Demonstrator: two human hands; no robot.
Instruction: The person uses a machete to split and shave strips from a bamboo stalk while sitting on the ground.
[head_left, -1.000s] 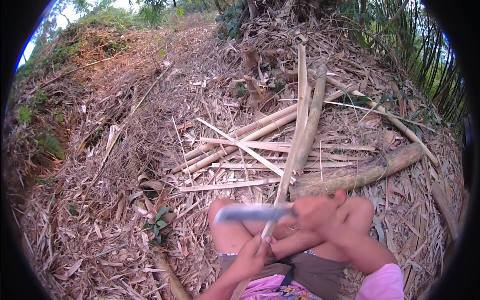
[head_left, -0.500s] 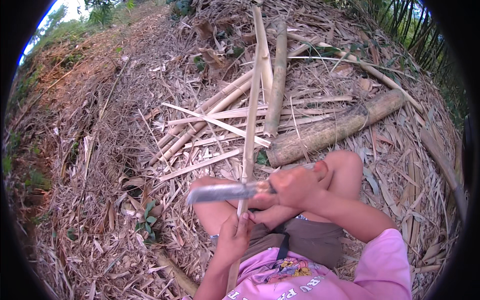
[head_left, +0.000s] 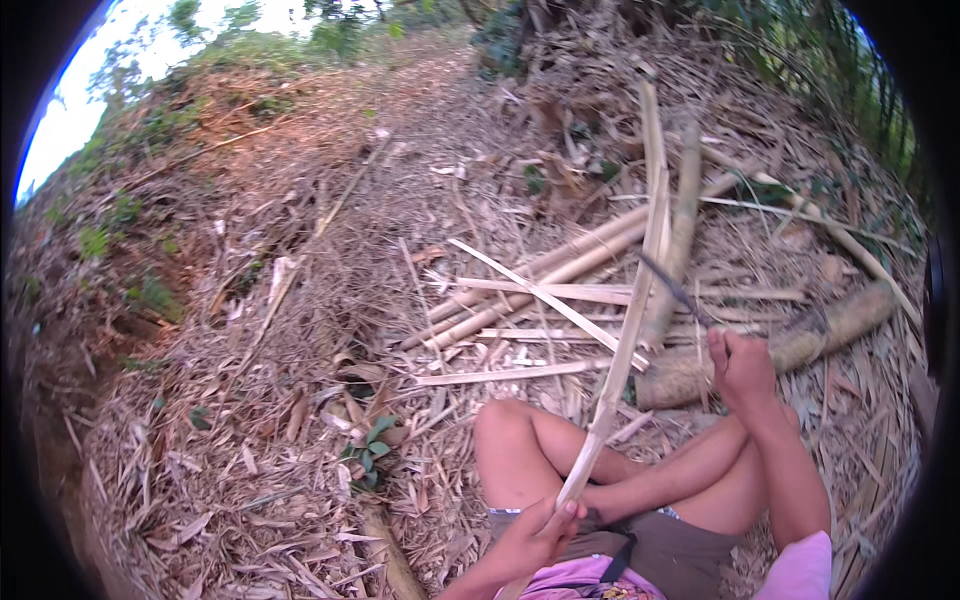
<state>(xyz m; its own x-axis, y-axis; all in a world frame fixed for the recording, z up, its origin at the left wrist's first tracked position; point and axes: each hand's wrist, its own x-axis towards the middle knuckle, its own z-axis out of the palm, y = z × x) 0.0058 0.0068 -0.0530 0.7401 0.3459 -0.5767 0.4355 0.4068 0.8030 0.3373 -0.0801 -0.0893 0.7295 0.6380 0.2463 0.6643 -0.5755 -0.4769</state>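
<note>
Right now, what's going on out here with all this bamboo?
A person sits on ground covered in dry leaves, working a long split bamboo strip. The left hand grips its lower end near the lap, so the strip slants up and away. The right hand holds a dark knife whose blade meets the strip partway up. Cut bamboo poles, thin slats and a thick log lie just ahead of the knees.
</note>
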